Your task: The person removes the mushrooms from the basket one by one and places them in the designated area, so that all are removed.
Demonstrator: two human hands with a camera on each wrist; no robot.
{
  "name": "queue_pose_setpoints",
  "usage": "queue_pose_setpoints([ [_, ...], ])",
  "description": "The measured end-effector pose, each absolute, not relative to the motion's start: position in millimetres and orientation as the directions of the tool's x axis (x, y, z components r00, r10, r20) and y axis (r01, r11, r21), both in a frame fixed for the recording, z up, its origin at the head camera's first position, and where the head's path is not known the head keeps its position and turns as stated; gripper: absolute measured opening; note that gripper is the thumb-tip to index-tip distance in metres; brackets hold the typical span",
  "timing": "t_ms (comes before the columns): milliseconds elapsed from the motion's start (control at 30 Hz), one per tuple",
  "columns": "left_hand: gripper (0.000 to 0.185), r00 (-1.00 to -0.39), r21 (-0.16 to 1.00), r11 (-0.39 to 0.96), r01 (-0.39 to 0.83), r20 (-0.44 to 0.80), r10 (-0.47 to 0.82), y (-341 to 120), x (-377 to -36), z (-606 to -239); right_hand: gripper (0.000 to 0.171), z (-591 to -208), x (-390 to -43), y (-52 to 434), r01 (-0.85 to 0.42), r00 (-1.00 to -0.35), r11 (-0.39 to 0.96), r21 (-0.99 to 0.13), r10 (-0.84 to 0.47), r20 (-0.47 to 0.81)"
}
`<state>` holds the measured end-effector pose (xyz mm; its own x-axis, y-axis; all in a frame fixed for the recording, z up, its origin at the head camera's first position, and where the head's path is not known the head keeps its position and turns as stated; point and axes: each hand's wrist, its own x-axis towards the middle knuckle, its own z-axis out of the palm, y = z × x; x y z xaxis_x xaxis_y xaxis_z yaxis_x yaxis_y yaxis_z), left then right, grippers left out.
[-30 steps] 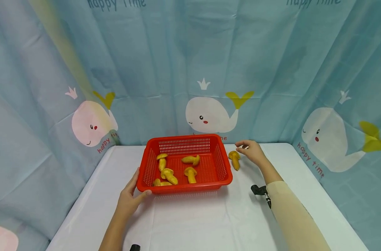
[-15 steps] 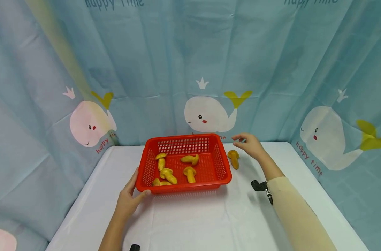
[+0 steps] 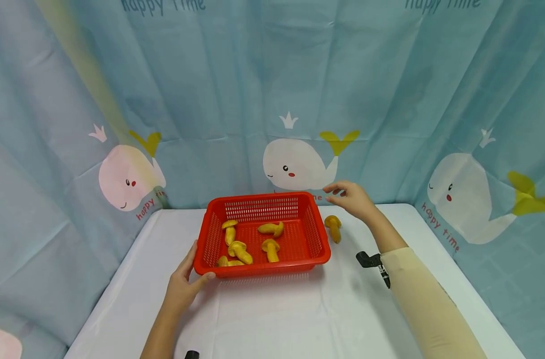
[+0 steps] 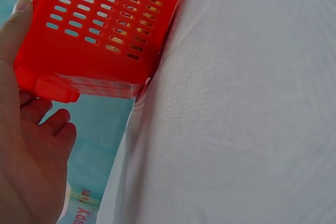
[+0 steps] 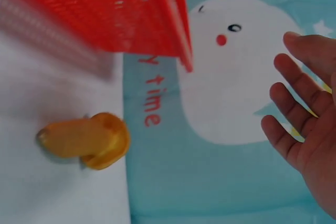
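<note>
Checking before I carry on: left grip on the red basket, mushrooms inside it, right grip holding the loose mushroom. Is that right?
Not quite: the right grip holds nothing. The loose mushroom lies on the table, as the right wrist view shows. Left grip, red basket and mushrooms inside are as you say.

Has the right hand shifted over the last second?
Yes. In the head view, the right hand has moved up and leftward in the picture, nearing the middle printed whale and passing above the loose mushroom.
</note>
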<state>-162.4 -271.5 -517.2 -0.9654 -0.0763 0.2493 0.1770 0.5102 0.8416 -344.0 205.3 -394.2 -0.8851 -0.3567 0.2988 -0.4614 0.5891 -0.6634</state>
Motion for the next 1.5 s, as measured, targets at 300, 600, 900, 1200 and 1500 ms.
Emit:
queue_pose_setpoints([
  [300, 0.096, -0.967, 0.848, 0.505, 0.162, 0.237, -0.089, -265, -156, -507, 0.028, -371, -339, 185, -0.527, -0.846, 0.559, -0.641, -0.418, 0.331],
  [600, 0.095, -0.970, 0.851, 0.503, 0.151, 0.226, -0.092, -262, -153, -499, 0.027, -354, -340, 161, -0.571, -0.816, 0.540, -0.619, -0.455, 0.356],
  [900, 0.098, -0.962, 0.827, 0.536, 0.168, 0.256, -0.092, -272, -164, -522, 0.026, -344, -341, 134, -0.609, -0.789, 0.536, -0.585, -0.490, 0.371],
  [1200, 0.099, -0.963, 0.829, 0.534, 0.166, 0.253, -0.093, -269, -162, -518, 0.026, -342, -345, 111, -0.637, -0.763, 0.507, -0.581, -0.522, 0.381],
  [1500, 0.098, -0.968, 0.843, 0.515, 0.155, 0.233, -0.092, -269, -163, -518, 0.028, -343, -345, 76, -0.657, -0.737, 0.481, -0.580, -0.572, 0.361],
])
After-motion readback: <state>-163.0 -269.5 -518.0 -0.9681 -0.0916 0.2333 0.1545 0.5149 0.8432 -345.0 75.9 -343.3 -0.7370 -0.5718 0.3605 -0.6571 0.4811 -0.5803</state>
